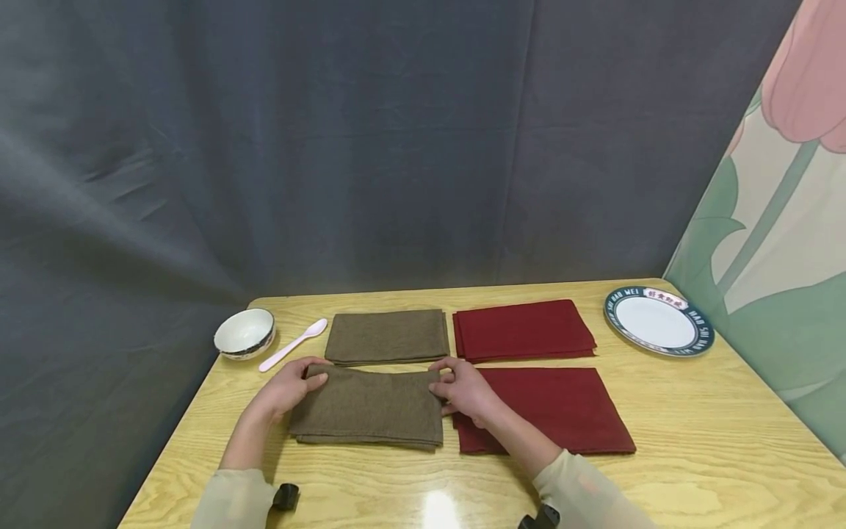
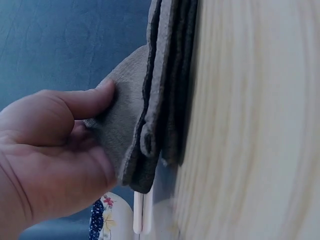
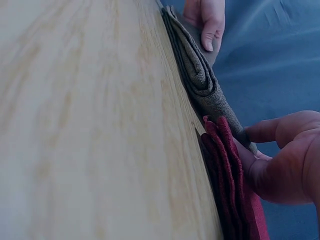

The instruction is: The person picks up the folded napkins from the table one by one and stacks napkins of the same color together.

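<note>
A folded brown cloth (image 1: 370, 408) lies near the front of the table, its far edge lifted a little at both corners. My left hand (image 1: 291, 386) pinches the far left corner between thumb and fingers; the left wrist view shows the thumb (image 2: 102, 97) on top of the raised layer. At the far right corner my right hand (image 1: 465, 389) pinches the same cloth, right beside a folded red cloth (image 1: 555, 408). In the right wrist view the layered edges of the brown cloth (image 3: 200, 70) and the red cloth (image 3: 230, 175) run side by side.
Behind lie a second folded brown cloth (image 1: 390, 334) and a second folded red cloth (image 1: 525, 329). A white bowl (image 1: 243, 330) and a pale pink spoon (image 1: 294, 345) are at the back left. A blue-rimmed plate (image 1: 661, 322) sits at the back right of the wooden table (image 1: 714, 433).
</note>
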Action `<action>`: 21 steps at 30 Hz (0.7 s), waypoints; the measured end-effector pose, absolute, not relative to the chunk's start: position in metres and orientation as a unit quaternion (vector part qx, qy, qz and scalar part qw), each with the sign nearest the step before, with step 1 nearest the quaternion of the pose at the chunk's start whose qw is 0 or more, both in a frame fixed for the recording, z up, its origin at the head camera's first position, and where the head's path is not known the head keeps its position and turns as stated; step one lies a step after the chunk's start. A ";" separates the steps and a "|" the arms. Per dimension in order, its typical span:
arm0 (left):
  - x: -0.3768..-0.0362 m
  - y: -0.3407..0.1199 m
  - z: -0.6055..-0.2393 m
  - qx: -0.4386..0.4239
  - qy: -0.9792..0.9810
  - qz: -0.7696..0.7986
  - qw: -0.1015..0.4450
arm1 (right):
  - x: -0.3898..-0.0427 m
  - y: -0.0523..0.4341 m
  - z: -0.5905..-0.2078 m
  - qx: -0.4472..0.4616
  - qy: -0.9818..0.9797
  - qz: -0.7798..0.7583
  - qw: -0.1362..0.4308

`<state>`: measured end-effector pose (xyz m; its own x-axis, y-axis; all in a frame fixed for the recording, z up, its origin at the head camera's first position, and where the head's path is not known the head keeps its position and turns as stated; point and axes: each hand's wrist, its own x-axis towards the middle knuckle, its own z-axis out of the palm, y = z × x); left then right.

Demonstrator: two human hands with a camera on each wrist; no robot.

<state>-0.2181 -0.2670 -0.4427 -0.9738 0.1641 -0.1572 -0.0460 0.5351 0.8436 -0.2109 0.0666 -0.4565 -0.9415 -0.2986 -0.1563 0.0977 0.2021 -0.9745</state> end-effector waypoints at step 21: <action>-0.218 -0.272 -0.446 0.004 0.870 0.486 0.085 | -0.212 0.068 -0.459 -0.053 0.742 -0.651 0.152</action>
<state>-0.2185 -0.2723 -0.4464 -0.9854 0.0893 -0.1447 -0.0764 0.5281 0.8458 -0.2117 0.0679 -0.4594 -0.9481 -0.2771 -0.1561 0.1187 0.1470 -0.9820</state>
